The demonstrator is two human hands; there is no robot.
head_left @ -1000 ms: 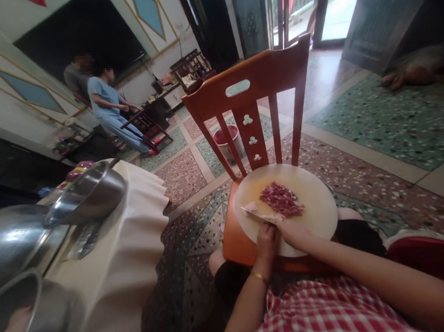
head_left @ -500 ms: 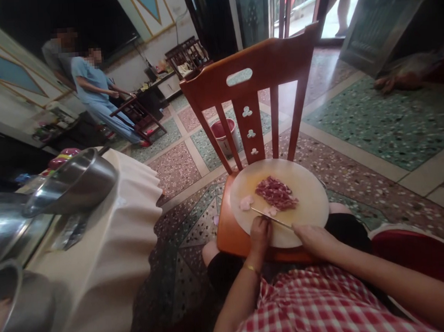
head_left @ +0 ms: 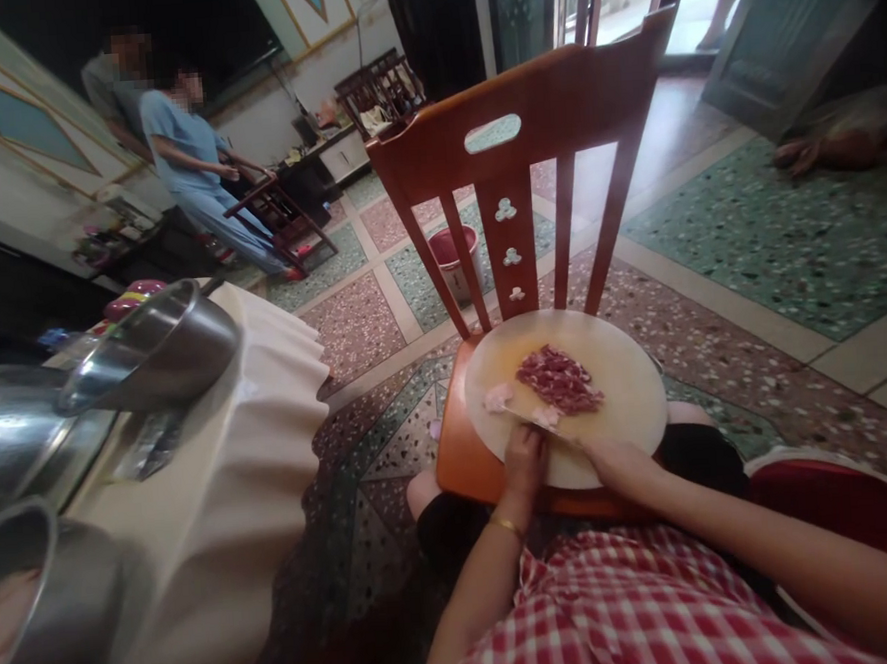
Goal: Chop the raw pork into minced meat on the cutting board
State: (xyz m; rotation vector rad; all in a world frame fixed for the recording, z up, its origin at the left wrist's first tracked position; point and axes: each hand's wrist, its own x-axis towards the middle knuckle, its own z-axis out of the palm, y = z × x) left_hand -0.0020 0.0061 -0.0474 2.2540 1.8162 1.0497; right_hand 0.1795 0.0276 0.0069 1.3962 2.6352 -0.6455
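A round white cutting board lies on the chair seat between my knees. On it is a heap of red chopped meat. Two small pale pink lumps lie by the heap: a left lump and a nearer lump. My right hand is closed around the handle of a knife, whose blurred blade points left across the board. Just on the near side of the blade, my left hand rests with curled fingers; what lies under them is hidden.
At left, metal bowls stand on a table with a pale cloth. The wooden chair back rises beyond the board. A bucket is on the floor behind it. Two people stand at the far left.
The view has shifted slightly, so the chair and board appear a little further right. The knife blade has tilted and now blurs beside my left hand. Both hands stay at the board's near side.
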